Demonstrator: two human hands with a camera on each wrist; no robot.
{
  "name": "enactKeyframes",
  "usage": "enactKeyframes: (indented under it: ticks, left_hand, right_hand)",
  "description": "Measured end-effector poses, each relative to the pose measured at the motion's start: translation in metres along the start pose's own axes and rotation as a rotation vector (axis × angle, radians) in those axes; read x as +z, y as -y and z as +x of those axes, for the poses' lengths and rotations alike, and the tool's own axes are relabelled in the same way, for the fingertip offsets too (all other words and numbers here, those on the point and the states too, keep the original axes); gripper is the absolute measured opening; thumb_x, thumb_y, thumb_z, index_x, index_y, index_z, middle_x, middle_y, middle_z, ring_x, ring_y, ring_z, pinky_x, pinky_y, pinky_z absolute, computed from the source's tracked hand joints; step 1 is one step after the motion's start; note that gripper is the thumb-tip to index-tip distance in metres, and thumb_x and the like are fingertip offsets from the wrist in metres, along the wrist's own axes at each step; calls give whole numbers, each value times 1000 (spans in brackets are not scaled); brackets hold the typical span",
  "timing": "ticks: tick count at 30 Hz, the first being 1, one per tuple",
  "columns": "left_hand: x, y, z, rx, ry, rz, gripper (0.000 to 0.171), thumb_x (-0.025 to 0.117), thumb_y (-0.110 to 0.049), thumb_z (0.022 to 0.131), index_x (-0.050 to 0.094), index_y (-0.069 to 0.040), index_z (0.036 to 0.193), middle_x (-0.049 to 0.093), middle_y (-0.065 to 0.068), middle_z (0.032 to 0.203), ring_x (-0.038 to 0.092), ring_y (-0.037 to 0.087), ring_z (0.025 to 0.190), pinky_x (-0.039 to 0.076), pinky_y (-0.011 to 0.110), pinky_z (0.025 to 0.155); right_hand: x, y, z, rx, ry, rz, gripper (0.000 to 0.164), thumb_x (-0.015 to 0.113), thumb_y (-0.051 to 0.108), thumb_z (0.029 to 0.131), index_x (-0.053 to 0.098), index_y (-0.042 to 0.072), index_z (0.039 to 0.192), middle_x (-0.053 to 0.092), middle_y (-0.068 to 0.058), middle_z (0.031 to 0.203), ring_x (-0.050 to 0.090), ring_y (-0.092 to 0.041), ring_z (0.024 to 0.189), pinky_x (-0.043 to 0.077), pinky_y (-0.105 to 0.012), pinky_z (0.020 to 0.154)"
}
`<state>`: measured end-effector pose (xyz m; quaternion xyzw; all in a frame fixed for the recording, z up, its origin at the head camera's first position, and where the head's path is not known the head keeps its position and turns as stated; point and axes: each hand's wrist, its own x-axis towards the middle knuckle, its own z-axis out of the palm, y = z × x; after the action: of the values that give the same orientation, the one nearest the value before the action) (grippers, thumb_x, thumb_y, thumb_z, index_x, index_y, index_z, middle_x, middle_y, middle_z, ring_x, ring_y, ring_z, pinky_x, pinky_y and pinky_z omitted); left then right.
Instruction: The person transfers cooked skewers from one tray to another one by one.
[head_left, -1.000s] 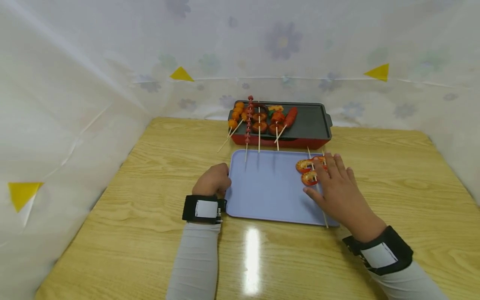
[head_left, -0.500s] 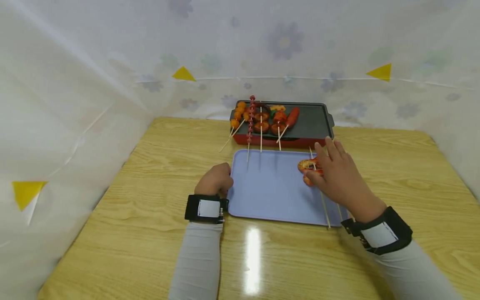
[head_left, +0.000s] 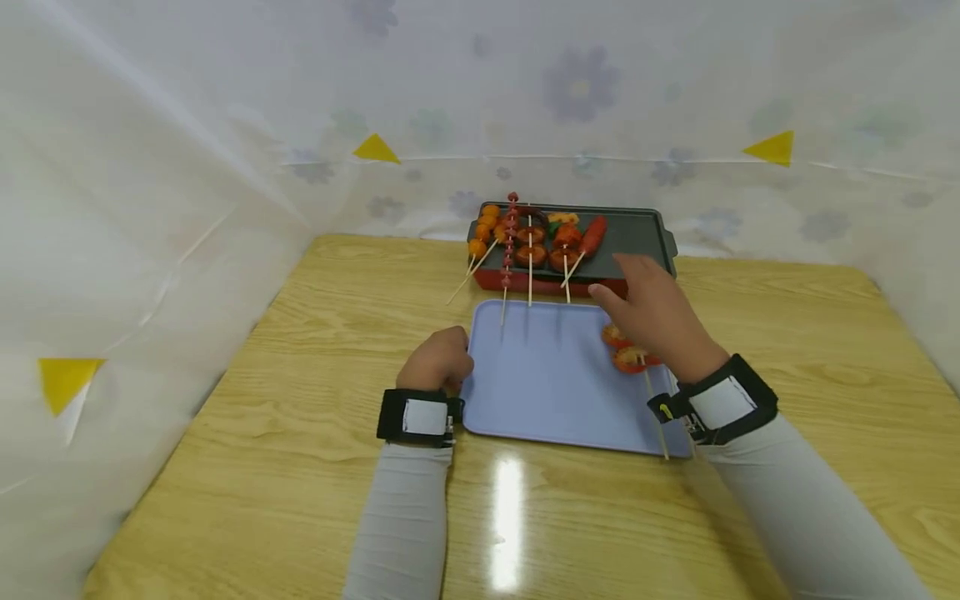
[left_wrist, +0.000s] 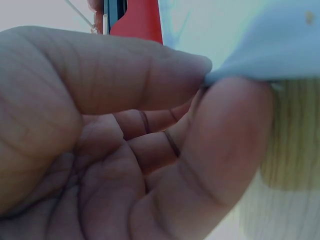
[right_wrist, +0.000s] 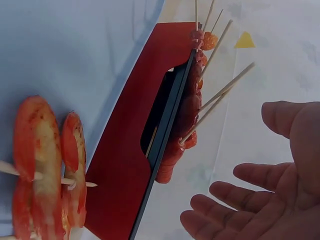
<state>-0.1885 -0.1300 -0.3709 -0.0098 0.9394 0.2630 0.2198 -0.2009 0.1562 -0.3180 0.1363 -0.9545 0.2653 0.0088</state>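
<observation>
At the left edge of a pale blue tray (head_left: pixel 551 379), my left hand (head_left: pixel 435 360) pinches the rim between thumb and fingertip, as its wrist view shows close up. My right hand (head_left: pixel 660 312) hovers over the tray's far right corner, fingers spread and holding nothing. Shrimp skewers (head_left: pixel 628 359) lie on the tray's right side, partly hidden under that hand; in the right wrist view, orange-red shrimp (right_wrist: pixel 45 150) show with a stick through them. Just beyond the right hand's fingers stands a red grill with a black top plate (head_left: pixel 633 237).
On the grill's left half lie several skewers: orange balls (head_left: pixel 486 227), a thin string of red pieces (head_left: pixel 510 242), mushroom-like rounds (head_left: pixel 531 255) and a red sausage (head_left: pixel 595 237). Their sticks jut over the front edge toward the tray. A patterned curtain (head_left: pixel 480 100) hangs behind the table (head_left: pixel 300 467).
My right hand has moved from over the shrimp skewers up and left toward the grill, with its fingers free. The left hand stays at the tray's edge.
</observation>
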Motion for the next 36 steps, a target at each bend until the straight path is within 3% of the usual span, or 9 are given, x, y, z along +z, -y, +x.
enactKeyframes:
  ticks: [9,12,14,16,20,24,31,36]
  left_hand:
    - [0,-1,0,-3,0,-8,11,52,7,81,52,-4,81,59,12,75,56,23,59,43,30,48]
    - [-1,-2,-1,0,-3,0,11,52,7,80,52,-4,80,59,12,75,57,23,59,44,30,47]
    - [-2,-2,-1,-3,-6,4,12,52,7,80,51,-4,79,59,12,74,58,23,59,44,30,47]
    - [-2,-2,-1,-5,-7,7,12,52,8,80,51,-4,80,59,12,75,58,24,59,45,30,48]
    - [-1,-3,-1,-7,-3,7,11,53,8,81,53,-4,81,58,12,76,57,24,62,45,30,49]
    - [1,-3,0,-7,0,6,12,53,8,80,53,-3,80,58,12,76,56,24,63,44,31,49]
    - [1,-3,1,-3,-1,-3,14,51,9,79,50,-4,77,58,13,73,56,23,55,42,30,45]
    - [1,-2,0,-12,-2,-11,11,52,8,81,53,-3,81,59,13,75,56,24,59,43,30,47]
  right_hand:
    - [7,0,33,-44,-85,26,59,55,34,101,44,-8,141,48,-30,138,44,-46,127,37,-60,101]
    - [13,2,45,-39,-124,55,46,57,28,101,52,-6,131,59,-26,118,56,-41,99,44,-53,83]
    - [18,6,52,-18,-137,72,37,57,27,101,56,-5,119,59,-23,99,54,-36,80,41,-47,70]
    - [22,9,58,7,-139,90,34,57,26,101,56,-5,113,57,-20,89,51,-33,71,38,-43,64]
    - [28,12,64,58,-125,84,38,57,25,100,56,-8,121,62,-22,97,59,-34,82,47,-46,72]
    - [28,10,66,71,-115,77,41,59,20,99,54,-10,126,63,-25,103,61,-37,89,48,-49,76]
    - [22,4,63,52,-124,69,26,59,9,93,56,-10,111,58,-19,88,55,-33,78,43,-44,69]
    - [21,-2,59,26,-129,62,13,58,-1,86,58,-8,96,57,-14,75,54,-30,69,40,-40,63]
